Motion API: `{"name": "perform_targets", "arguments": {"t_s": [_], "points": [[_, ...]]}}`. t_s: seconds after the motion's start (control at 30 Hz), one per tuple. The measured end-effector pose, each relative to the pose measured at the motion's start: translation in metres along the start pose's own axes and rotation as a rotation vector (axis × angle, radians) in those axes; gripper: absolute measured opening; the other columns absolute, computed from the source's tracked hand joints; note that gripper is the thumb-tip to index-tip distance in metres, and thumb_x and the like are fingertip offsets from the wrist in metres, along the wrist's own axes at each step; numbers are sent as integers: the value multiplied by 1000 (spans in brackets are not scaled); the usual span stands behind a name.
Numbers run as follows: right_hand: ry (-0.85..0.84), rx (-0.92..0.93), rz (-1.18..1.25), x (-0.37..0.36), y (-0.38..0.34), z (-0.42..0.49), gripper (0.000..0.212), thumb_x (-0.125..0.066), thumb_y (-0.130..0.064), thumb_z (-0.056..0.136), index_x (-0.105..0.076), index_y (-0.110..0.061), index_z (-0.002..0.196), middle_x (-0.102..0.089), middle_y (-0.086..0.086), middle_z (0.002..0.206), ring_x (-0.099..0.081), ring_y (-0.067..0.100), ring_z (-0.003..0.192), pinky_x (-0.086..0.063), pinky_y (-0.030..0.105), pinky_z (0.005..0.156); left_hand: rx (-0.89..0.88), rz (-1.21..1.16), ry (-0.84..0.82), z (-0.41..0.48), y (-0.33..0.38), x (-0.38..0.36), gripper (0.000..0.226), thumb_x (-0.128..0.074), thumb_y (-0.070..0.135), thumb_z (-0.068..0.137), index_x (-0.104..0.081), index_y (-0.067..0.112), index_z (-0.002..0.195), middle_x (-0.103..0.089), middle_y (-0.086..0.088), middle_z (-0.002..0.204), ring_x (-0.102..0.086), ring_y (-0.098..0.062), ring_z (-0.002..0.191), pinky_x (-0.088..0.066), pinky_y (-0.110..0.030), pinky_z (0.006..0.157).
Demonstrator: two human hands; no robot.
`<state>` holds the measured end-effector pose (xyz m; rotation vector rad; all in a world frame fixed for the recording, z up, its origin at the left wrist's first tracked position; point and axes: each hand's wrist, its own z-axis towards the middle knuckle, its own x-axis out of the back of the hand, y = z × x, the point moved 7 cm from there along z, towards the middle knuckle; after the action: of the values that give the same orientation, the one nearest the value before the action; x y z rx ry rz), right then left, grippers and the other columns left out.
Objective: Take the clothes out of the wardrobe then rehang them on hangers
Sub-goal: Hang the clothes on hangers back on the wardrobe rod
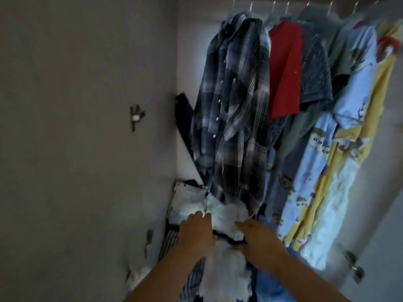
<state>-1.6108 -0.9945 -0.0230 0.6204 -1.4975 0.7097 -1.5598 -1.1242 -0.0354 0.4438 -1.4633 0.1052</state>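
Observation:
Inside the wardrobe, a dark plaid shirt [233, 110], a red garment [284, 68], a grey top [316, 62] and blue and yellow printed clothes [340, 171] hang on hangers [272, 7] from the top. Below them lies a pile of folded and loose clothes with a white garment [224, 212] on top. My left hand [196, 229] reaches onto the white garment's left part, fingers on the cloth. My right hand [259, 238] rests on its right part; the fingertips are blurred.
The open wardrobe door [87, 127] stands on the left with a small metal latch [136, 117]. A dark garment [183, 118] leans in the back corner. A door handle [355, 269] shows at the lower right. Striped fabric [170, 243] lies under the pile.

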Motion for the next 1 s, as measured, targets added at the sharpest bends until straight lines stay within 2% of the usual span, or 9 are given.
{"name": "perform_targets", "arguments": {"t_s": [0.13,0.23,0.33,0.43,0.53,0.7,1.0], "points": [[-79,113,0,-38,-63,-73,55,-44,-32,96,-23,-22,147,-34,3,145,-33,21,132,-29,30,108,91,47,-130,-121,-19,-41,60,-44,34,96,-20,13,147,-27,-12,149,-28,-27,137,-26,-37,111],[-109,221,31,-59,-117,-122,52,-44,-29,95,-28,-22,145,-38,1,141,-38,18,126,-32,26,101,224,41,-173,-213,-42,-56,57,-48,36,93,-30,14,142,-37,-10,142,-39,-27,127,-33,-37,103],[-196,338,75,-81,-178,-161,54,-46,-29,94,-27,-26,144,-38,-1,142,-40,18,125,-35,27,100,350,34,-201,-303,-75,-58,60,-50,39,91,-28,18,143,-40,-6,138,-41,-26,124,-34,-37,101],[-258,496,77,-95,-250,-194,54,-45,-27,94,-27,-24,145,-38,-1,141,-39,19,127,-36,30,100,520,13,-158,-390,-123,-46,56,-52,40,91,-34,19,139,-44,-3,136,-44,-23,123,-36,-36,102],[-302,619,123,-105,-322,-228,55,-47,-28,95,-26,-27,145,-37,-3,141,-36,17,128,-34,26,102,703,20,-113,-477,-171,-30,57,-48,42,93,-29,20,142,-37,-1,143,-38,-21,129,-31,-34,107],[-296,868,85,-112,-456,-287,55,-45,-34,96,-24,-28,146,-35,-6,143,-34,15,130,-30,25,105,987,25,-25,-631,-236,-1,60,-45,42,95,-19,22,145,-27,0,148,-28,-20,135,-21,-34,111],[-275,1244,-17,-124,-719,-420,56,-48,-35,93,-28,-27,144,-39,-7,139,-38,14,127,-31,23,101,1425,-26,117,-931,-315,42,60,-46,39,95,-20,22,146,-29,1,148,-29,-20,135,-22,-34,110]]}}
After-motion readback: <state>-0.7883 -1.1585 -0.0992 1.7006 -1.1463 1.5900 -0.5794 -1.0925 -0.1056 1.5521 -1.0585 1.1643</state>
